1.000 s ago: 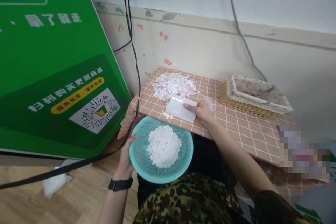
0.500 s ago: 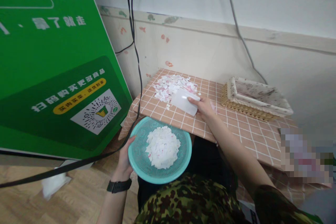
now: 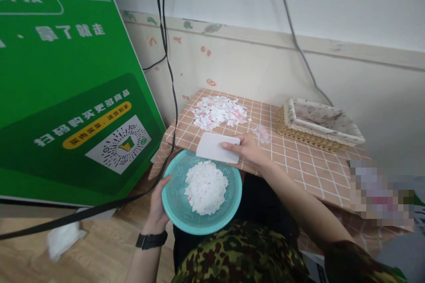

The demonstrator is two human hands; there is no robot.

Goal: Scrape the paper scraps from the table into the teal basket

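Note:
My left hand grips the left rim of a round turquoise plastic colander, held just below the table's front edge. Inside the colander lies a mound of small white paper scraps with a few pink flecks. My right hand is closed on a flat white plastic scraper, thumb on top. The scraper's front edge is over the table edge and the colander's far rim. Behind it on the table spreads a loose pile of white and pink paper scraps. A small pinkish patch of scraps lies right of my hand.
The table has a brown checked cloth. A lined wicker basket stands at its back right. On the left rises a green cabinet with white lettering. A black strap hangs between it and the table. White plastic lies on the floor.
My right hand has drawn the scraper from the paper pile toward me, to the colander's far rim. My left hand and the colander stay nearly in place.

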